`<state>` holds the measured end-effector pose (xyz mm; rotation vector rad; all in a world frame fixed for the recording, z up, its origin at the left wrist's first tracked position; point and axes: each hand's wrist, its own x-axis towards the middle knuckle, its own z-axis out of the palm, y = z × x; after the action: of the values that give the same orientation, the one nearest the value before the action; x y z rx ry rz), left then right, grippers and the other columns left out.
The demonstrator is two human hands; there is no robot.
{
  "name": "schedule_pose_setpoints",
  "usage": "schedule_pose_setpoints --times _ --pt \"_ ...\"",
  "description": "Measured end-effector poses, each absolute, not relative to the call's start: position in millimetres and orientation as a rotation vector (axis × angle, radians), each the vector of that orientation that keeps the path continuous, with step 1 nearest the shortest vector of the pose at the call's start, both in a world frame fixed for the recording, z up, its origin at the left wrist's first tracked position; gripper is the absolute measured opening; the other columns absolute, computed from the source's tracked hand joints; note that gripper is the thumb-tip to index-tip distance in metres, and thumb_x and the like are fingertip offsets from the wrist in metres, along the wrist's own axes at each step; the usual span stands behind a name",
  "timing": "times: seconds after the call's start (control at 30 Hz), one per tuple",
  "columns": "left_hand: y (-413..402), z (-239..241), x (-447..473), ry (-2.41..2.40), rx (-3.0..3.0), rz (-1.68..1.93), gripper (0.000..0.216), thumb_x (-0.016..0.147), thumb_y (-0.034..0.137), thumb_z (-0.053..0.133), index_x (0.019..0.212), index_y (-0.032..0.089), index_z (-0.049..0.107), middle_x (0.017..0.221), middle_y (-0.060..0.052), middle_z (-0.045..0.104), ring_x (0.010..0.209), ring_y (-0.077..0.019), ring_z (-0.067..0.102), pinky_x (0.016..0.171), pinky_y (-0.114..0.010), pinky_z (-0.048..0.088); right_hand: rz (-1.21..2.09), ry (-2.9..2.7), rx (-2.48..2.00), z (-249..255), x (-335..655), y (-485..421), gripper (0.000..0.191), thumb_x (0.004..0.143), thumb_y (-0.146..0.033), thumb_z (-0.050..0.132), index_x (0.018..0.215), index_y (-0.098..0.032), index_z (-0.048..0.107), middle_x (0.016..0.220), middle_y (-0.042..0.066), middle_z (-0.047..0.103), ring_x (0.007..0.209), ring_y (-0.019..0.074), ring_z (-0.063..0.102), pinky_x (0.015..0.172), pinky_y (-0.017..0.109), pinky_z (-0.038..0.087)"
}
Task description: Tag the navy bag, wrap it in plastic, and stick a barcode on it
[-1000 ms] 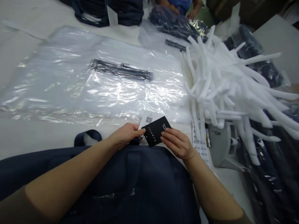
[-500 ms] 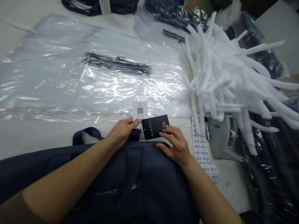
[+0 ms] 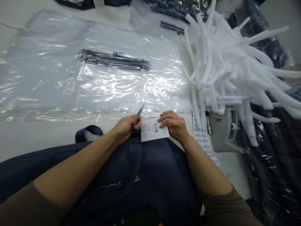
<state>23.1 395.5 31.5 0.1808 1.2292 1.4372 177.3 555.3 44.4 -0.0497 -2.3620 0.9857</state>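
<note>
The left hand [image 3: 125, 127] pinches a dark tag [image 3: 137, 118] between thumb and fingers; the tag is seen almost edge-on, so its print cannot be read. The right hand [image 3: 174, 125] presses its fingertips on a white tag [image 3: 154, 132], which lies flat on the top of a navy bag [image 3: 145, 175] at the near edge of the surface [image 3: 35, 135]. The white tag shows a barcode and some lines of small text, too small to read. Whether the two tags are joined is hidden by the left hand's grip.

The bag is cut off by the lower frame edge, and the forearms cover much of it. One handle [image 3: 90, 131] stands out at its far side.

Beyond the hands, clear plastic bags [image 3: 94, 84] cover the middle of the surface, with a dark strap [image 3: 114, 59] among them. Toward the right edge is a heap of white foam strips [image 3: 225, 69]. A grey device [image 3: 222, 131] sits partly under them, with a black mark that is not legible. A strip of barcode labels [image 3: 203, 141] runs beside it. Wrapped dark goods [image 3: 270, 163] fill the right side, partly out of frame.
</note>
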Motion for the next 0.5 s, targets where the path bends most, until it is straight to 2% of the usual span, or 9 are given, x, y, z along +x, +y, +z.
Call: schedule_pose_setpoints --times 0.1,0.2,0.33,0.43,0.5 --pt "396 31 24 1.285 0.195 1.395 0.018 0.071 0.031 0.059 0.065 0.017 0.050 0.057 0.000 0.044 0.057 -0.0136 0.040 0.058 -0.025 0.035 0.995 -2.351 -0.027 42 175 559 0.028 0.090 -0.015 0.053 0.067 -0.023 0.066 0.080 0.004 0.072 0.084 0.0172 0.063 0.073 0.035 0.055" --pt "404 34 22 1.529 0.379 1.303 0.024 0.081 0.040 0.054 0.075 0.017 0.054 0.074 -0.002 0.053 0.071 -0.0174 0.048 0.067 -0.028 0.039 0.987 -2.332 -0.031 41 175 563 0.031 0.092 -0.014 0.050 0.067 -0.023 0.066 0.082 0.004 0.071 0.086 0.0169 0.064 0.075 0.035 0.055" --pt "424 52 19 1.929 1.082 0.697 0.029 0.089 0.036 0.037 0.076 0.017 0.054 0.087 -0.009 0.056 0.095 -0.0296 0.050 0.089 -0.043 0.038 0.990 -2.300 -0.093 40 179 567 0.026 0.089 -0.017 0.056 0.065 -0.021 0.063 0.085 0.006 0.071 0.088 0.0175 0.065 0.077 0.035 0.056" --pt "437 67 18 1.979 1.305 0.391 0.032 0.092 0.037 0.031 0.078 0.017 0.052 0.092 -0.013 0.057 0.109 -0.0373 0.045 0.094 -0.055 0.034 0.989 -2.300 -0.156 38 182 568 0.027 0.089 -0.021 0.057 0.063 -0.021 0.060 0.084 0.005 0.072 0.088 0.0175 0.066 0.077 0.034 0.056" --pt "444 73 17 1.998 1.316 0.284 0.033 0.094 0.039 0.028 0.083 0.018 0.052 0.095 -0.013 0.059 0.108 -0.0362 0.049 0.094 -0.056 0.034 0.993 -2.276 -0.182 34 182 567 0.026 0.088 -0.023 0.058 0.062 -0.021 0.059 0.085 0.005 0.072 0.087 0.0174 0.067 0.077 0.033 0.056"
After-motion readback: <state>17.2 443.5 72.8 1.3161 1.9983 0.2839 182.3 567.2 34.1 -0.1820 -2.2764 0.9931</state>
